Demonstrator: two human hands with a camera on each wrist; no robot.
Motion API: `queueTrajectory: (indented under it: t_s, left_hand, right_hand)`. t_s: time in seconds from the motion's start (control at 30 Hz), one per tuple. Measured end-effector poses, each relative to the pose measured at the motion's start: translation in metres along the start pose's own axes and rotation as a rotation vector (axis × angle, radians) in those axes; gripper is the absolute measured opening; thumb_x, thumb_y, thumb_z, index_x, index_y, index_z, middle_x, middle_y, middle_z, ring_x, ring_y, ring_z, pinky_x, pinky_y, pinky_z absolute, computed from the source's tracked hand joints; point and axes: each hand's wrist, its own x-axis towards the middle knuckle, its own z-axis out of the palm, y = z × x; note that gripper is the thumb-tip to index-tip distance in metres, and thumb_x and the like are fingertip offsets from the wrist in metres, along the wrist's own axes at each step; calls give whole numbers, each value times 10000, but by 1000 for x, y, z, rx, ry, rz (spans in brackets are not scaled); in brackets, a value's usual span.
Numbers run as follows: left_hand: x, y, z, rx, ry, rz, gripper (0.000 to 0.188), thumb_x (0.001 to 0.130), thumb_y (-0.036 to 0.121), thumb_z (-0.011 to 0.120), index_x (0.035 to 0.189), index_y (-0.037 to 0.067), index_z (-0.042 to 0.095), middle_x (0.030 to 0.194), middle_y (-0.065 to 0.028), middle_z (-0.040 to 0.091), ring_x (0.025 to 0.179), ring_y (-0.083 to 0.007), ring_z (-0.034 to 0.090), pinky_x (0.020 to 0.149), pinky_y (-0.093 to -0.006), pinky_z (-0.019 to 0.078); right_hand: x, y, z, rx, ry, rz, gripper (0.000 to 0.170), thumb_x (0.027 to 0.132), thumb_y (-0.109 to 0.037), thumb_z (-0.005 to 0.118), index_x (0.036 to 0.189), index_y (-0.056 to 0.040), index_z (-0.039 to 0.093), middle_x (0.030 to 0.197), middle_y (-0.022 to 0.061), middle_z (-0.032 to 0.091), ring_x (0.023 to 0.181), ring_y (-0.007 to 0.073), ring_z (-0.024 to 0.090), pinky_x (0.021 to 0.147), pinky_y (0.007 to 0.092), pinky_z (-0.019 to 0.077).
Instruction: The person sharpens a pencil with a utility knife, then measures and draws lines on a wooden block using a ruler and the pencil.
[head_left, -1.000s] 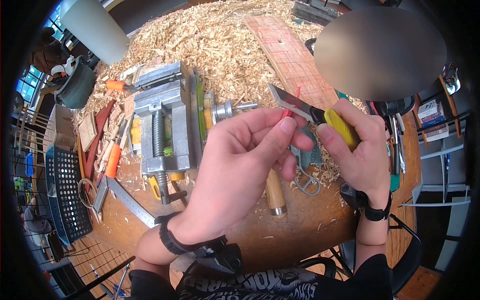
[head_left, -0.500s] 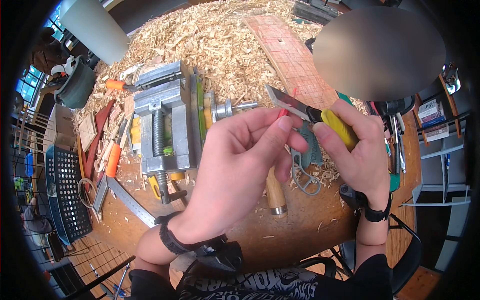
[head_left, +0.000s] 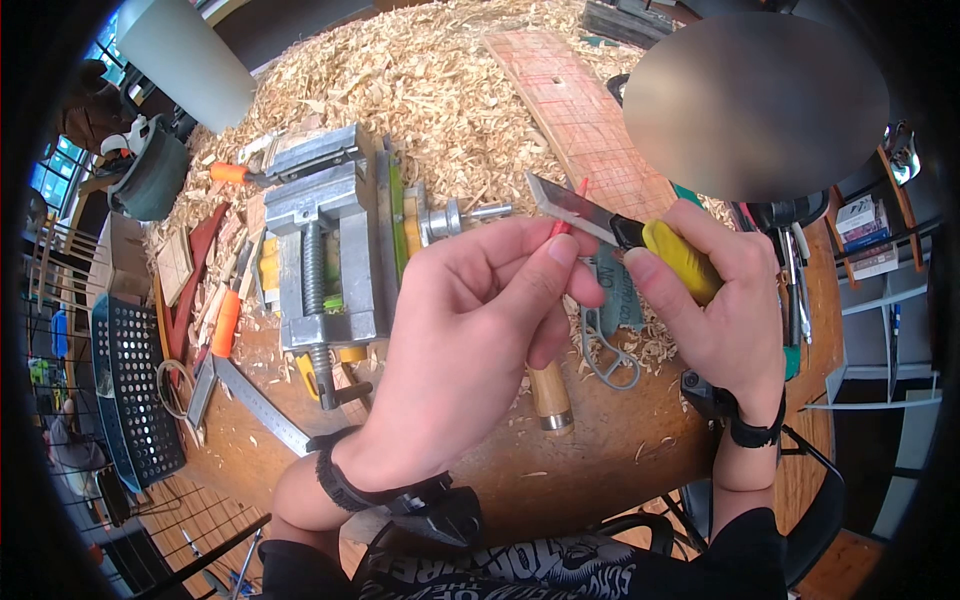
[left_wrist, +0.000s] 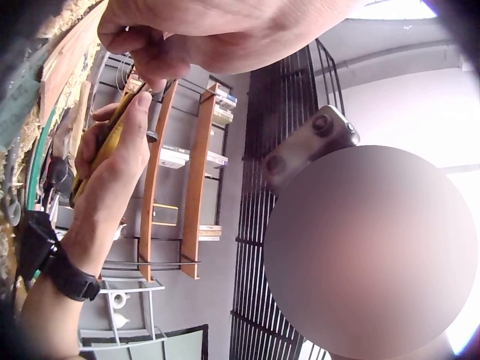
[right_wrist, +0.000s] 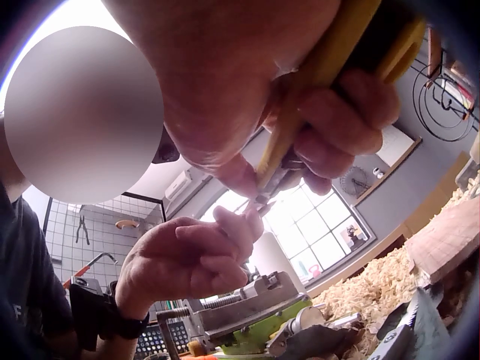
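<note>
- the left hand (head_left: 480,330) pinched the red piece (head_left: 562,228) between thumb and finger, over the table (head_left: 620,450).
- the right hand (head_left: 725,290) gripped the yellow knife (head_left: 680,260), its blade against the red piece.
- shavings (head_left: 400,90) lay beyond the vise (head_left: 330,240).

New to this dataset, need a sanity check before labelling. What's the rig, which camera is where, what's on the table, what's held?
No robot: one person, two bare hands. The head picture looks forward and down at the table; the other two come from cameras strapped to each wrist, so they look tilted and each shows its own hand large at the top.

The left hand pinches a thin red piece. The right hand grips a yellow-handled knife, its blade crossing the red piece in the head view.

On the table: a vise, wood shavings, a marked board and a ruler.
</note>
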Motion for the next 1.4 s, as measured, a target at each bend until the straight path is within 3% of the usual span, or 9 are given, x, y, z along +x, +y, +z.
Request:
queueTrajectory:
  t_s: [0.5, 0.57, 0.6, 0.87, 1.1, 1.4]
  left_hand:
    - [-3, 4, 2, -34, 24, -30, 205, 963, 111, 527, 1045, -42, 635, 757, -6, 611, 493, -16, 333, 452, -164, 230]
    - [-8, 11, 1, -23, 37, 51, 206, 962, 104, 522, 1052, -46, 630, 764, -12, 618, 491, -20, 334, 456, -167, 238]
    - [-7, 12, 1, -25, 39, 56, 206, 962, 104, 522, 1052, -46, 630, 764, -12, 618, 491, -20, 334, 456, -167, 238]
    - [-2, 5, 0, -12, 30, 7, 213, 957, 106, 538, 1073, -48, 630, 807, -34, 648, 510, -38, 407, 483, -170, 311]
    - [-2, 2, -1, -46, -2, -6, 220, 952, 115, 561, 1084, -46, 631, 853, -68, 680, 532, -49, 477, 500, -167, 374]
    - [-2, 0, -1, -26, 3, 23, 194, 956, 110, 557, 1050, -41, 637, 851, -80, 686, 536, -44, 482, 495, -173, 384]
  right_hand:
    - [1, 3, -9, -87, 30, 1, 351, 819, -334, 702, 709, -39, 548, 551, 128, 512, 480, 322, 525, 460, 362, 391]
    - [5, 10, -15, -236, 117, 236, 332, 826, -316, 699, 737, -18, 582, 567, 140, 531, 490, 330, 535, 467, 365, 399]
    - [6, 10, -16, -214, 135, 244, 330, 835, -308, 694, 763, 0, 602, 574, 149, 541, 471, 312, 515, 465, 351, 392]
    - [5, -2, -13, -86, 115, 198, 318, 845, -299, 692, 768, -11, 580, 550, 119, 501, 460, 195, 488, 465, 299, 361]
    - [1, -2, -4, 37, 2, 65, 369, 830, -305, 704, 706, -20, 507, 542, 125, 464, 459, 270, 464, 455, 323, 361]
    - [0, 0, 3, 44, 44, -64, 301, 830, -272, 702, 738, -26, 556, 546, 121, 494, 455, 267, 491, 450, 322, 372]
